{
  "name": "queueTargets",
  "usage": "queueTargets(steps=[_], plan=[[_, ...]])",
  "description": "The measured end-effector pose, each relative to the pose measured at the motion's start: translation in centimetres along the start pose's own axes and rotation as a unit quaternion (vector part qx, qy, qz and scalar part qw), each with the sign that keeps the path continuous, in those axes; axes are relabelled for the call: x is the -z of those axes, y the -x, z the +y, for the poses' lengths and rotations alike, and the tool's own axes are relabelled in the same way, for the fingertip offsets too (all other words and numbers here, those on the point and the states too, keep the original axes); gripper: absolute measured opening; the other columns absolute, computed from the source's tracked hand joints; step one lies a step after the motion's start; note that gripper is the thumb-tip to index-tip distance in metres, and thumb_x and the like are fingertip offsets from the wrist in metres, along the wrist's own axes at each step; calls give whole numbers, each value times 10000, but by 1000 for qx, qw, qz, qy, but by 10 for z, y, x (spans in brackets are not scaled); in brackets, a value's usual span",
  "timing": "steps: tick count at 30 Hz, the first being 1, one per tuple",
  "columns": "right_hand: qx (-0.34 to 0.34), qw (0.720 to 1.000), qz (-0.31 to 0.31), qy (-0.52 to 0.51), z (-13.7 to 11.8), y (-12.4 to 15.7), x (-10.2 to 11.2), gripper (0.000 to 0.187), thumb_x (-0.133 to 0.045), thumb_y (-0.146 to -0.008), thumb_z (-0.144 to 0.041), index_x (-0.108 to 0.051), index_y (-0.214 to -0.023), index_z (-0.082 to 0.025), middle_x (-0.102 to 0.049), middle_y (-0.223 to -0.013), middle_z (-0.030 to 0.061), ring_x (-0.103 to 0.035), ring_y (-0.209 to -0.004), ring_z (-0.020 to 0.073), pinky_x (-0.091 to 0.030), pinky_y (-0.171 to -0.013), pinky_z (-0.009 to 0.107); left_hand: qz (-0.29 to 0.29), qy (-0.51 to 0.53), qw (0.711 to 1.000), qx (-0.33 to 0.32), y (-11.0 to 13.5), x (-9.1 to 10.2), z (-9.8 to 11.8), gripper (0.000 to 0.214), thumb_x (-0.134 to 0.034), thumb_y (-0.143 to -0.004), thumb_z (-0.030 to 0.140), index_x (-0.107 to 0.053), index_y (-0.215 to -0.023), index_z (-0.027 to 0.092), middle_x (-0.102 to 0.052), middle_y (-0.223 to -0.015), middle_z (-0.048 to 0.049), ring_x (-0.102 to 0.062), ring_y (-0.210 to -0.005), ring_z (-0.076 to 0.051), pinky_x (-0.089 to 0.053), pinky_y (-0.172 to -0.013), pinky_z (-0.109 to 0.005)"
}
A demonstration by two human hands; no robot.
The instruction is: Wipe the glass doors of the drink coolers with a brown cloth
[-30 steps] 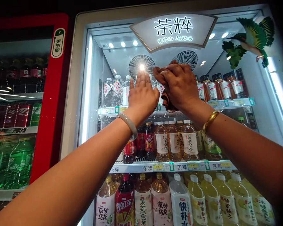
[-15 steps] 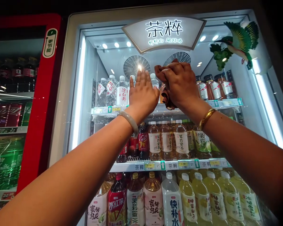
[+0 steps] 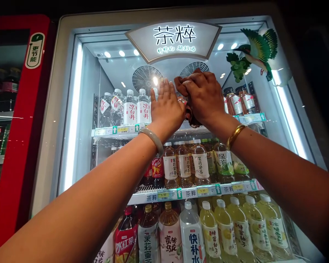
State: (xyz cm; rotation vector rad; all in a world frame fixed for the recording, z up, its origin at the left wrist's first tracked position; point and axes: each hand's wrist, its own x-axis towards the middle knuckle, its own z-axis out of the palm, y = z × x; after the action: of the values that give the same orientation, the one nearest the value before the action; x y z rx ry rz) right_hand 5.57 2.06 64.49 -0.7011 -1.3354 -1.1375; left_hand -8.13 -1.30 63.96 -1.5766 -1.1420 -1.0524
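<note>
the person's left hand (image 3: 167, 109) is opened flat with fingers pointing up, its hidden palm turned toward the glass door (image 3: 109, 75) of a lit drinks cooler; it grips nothing that shows. just beside it, the right hand (image 3: 204, 96) is curled around a bunched brown cloth (image 3: 190, 115), held up at the door, with folds poking out below the hand. a pale bangle (image 3: 153, 140) circles the left wrist and a gold bangle (image 3: 234, 136) the right. above both hands is a fan-shaped sign (image 3: 174, 42); behind the glass, labelled bottles (image 3: 190, 232) stand in rows on shelves (image 3: 153, 197).
</note>
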Motion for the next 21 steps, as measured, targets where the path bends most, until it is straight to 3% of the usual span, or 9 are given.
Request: queueTargets(steps=[3, 7, 14, 17, 21], plan=[[-19, 1000, 15, -3, 8, 12, 5, 415, -392, -1076, -353, -658, -1371, -233, -628, -1443, 78, -477, -1344, 319, -442, -1160, 496, 1, 9, 1000, -5, -3, -4, 8, 736, -355, -993, 302, -212, -1666, 41, -128, -1770, -164, -51, -1665, -260, 44, -1346, -486], [3, 1000, 1, -12, 5, 34, 14, 416, -393, -1070, -359, -644, -1392, -284, -603, -1485, 34, -442, -1415, 299, -414, -1220, 499, -3, 15, 1000, -28, -1, -9, 16, 727, -341, -980, 261, -226, -1665, 47, -127, -1770, -167, -50, -1665, -267, 41, -1347, -502], [-24, 1000, -13, 5, 35, 17, 16, 409, -401, -1065, -341, -638, -1388, -254, -597, -1491, 66, -444, -1415, 312, -411, -1207, 508, -8, 24, 999, -23, -10, -11, 29, 750, -348, -977, 280, -197, -1669, 37, -122, -1770, -172, -41, -1665, -276, 51, -1345, -511], [-44, 999, 10, 16, 46, 27, 19, 388, -409, -1062, -338, -663, -1346, -263, -610, -1463, 59, -471, -1384, 305, -420, -1203, 502, 0, 25, 999, -46, -12, -10, 39, 756, -355, -986, 308, -190, -1669, 29, -108, -1771, -173, -43, -1665, -267, 62, -1344, -494], [-8, 1000, 15, 25, 45, 43, 21, 374, -428, -1060, -346, -661, -1344, -276, -616, -1461, 35, -473, -1389, 298, -432, -1211, 484, -10, 32, 998, -59, -12, -11, 54, 717, -309, -994, 263, -210, -1670, 47, -123, -1775, -143, -39, -1665, -240, 52, -1347, -473]])
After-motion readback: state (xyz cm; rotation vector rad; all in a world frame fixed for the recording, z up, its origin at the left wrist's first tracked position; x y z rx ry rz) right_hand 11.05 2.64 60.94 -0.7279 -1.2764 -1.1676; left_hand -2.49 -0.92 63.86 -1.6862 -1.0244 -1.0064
